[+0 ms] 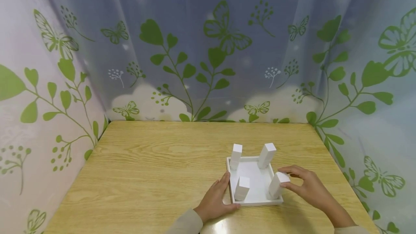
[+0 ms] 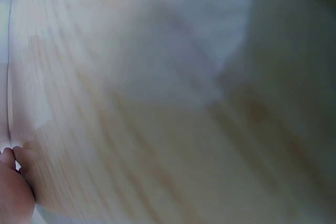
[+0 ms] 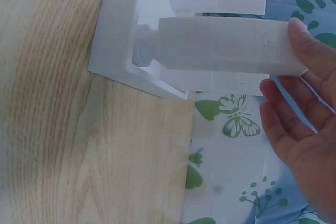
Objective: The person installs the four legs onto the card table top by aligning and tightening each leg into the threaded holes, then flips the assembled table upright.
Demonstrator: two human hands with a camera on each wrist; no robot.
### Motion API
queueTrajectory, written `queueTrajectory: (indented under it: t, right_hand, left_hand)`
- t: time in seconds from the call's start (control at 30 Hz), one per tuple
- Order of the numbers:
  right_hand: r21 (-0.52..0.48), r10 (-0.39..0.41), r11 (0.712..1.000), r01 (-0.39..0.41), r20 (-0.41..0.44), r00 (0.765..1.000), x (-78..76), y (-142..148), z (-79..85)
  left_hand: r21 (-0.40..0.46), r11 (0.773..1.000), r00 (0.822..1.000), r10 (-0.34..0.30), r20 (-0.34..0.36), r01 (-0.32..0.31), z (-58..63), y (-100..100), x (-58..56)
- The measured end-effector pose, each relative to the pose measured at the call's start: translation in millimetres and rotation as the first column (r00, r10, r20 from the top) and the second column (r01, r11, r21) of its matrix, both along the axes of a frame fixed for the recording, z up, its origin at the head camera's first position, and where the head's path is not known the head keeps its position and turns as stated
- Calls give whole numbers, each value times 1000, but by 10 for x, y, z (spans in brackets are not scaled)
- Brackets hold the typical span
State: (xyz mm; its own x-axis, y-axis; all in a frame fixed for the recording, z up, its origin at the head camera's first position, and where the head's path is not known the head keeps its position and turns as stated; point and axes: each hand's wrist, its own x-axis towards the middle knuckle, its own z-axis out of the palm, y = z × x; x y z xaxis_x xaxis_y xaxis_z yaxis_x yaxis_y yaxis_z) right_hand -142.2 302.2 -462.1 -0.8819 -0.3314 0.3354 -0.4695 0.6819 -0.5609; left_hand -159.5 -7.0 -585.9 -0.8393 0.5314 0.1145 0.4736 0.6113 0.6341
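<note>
A white square tray-like piece [image 1: 255, 179] with a raised rim lies on the table, a white block-shaped leg standing at each corner. My right hand [image 1: 307, 185] pinches the top of the front right leg [image 1: 275, 187] between thumb and fingers. In the right wrist view that leg [image 3: 220, 45] tilts slightly, and a narrower round end [image 3: 146, 45] shows at its base inside the corner. My left hand [image 1: 216, 198] holds the tray's front left corner, fingers along the left side and thumb at the front edge. The other legs are the front left [image 1: 242, 189], back left [image 1: 236, 156] and back right [image 1: 267, 155].
The wood-grain table [image 1: 146, 169] extends to the left of the tray and behind it. Curtains [image 1: 208, 64] printed with green leaves and butterflies enclose the back and both sides. The left wrist view shows mostly blurred table surface.
</note>
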Motion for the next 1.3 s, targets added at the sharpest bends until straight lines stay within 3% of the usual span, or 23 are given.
queueTrajectory:
  t: [0.37, 0.53, 0.67, 0.8, 0.9, 1.03, 1.17, 1.3]
  right_hand:
    - [-33, -115, 993, 116, 7, 993, 29, -55, -43]
    - [-20, 9, 1000, -8, 56, 998, 30, 7, 7]
    - [-14, 152, 988, -151, 106, 983, 29, 71, 87]
    - [-21, 181, 983, -180, 152, 972, 15, 97, 113]
    - [-28, 110, 994, -106, 166, 980, 7, 74, 86]
    - [-9, -50, 999, 51, 134, 990, 21, -9, 34]
    - [38, -193, 981, 189, 127, 973, 49, -104, 13]
    - [91, -271, 960, 265, 65, 960, 84, -162, -9]
  left_hand:
    - [-4, 1000, 1000, 2, 12, -2, -9, -8, 7]
    - [-1, 1000, 1000, 0, 21, 0, 3, -10, 13]
    - [7, 1000, 1000, 3, 14, -3, 9, -10, 8]
    - [4, 1000, 1000, 7, 10, -7, 16, -5, 2]
    - [-11, 1000, 1000, 8, 18, -8, 18, 0, -1]
    - [-14, 1000, 1000, 10, 28, -9, 19, 6, 0]
    - [-12, 1000, 1000, 9, 28, -9, -2, 8, -5]
    - [-7, 1000, 999, 9, 33, -9, -20, 8, -11]
